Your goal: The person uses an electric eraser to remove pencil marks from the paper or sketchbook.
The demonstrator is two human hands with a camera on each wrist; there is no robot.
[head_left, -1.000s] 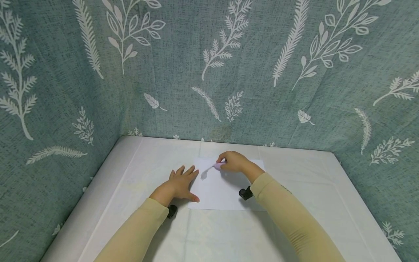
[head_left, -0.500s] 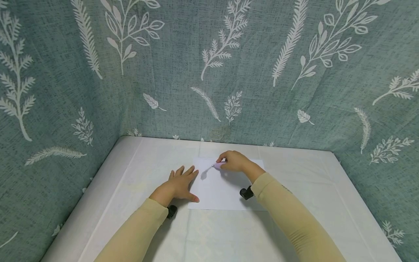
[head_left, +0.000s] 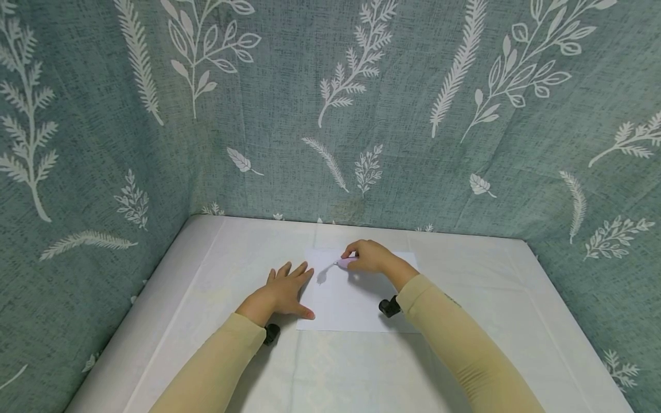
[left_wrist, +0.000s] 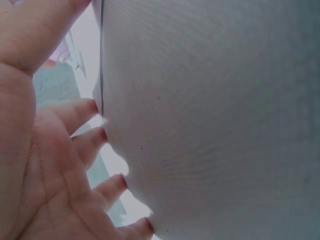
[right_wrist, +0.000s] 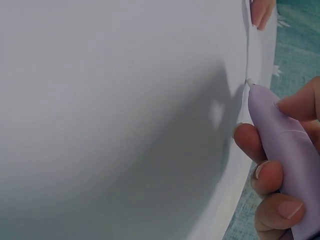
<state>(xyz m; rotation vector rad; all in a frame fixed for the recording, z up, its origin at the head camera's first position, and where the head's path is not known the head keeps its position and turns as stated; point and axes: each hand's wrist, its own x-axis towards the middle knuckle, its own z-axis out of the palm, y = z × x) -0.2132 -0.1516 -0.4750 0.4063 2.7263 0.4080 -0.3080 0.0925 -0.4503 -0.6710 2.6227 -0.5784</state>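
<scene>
A white sheet of paper (head_left: 356,310) lies flat on the white-covered table. My left hand (head_left: 281,292) rests with spread fingers at the sheet's left edge, its thumb on the lower left corner. In the left wrist view, its fingertips (left_wrist: 125,181) touch the white surface. My right hand (head_left: 369,256) grips a thick lilac pen-like tool (right_wrist: 280,130) between thumb and curled fingers, over the upper part of the sheet. The tool leans over, and its thin pale tip (right_wrist: 250,81) meets the paper. Its exact kind is unclear. No mark shows at the tip, only shadow.
White cloth covers the table (head_left: 248,241). Behind and to the left hangs a teal curtain (head_left: 289,103) with white leaf prints. A small black wrist camera (head_left: 389,307) sits under the right wrist, another black camera (head_left: 271,334) under the left.
My right hand and the lilac tool have shifted barely toward me, the tool still in the grip. The left hand stays in place on the paper.
</scene>
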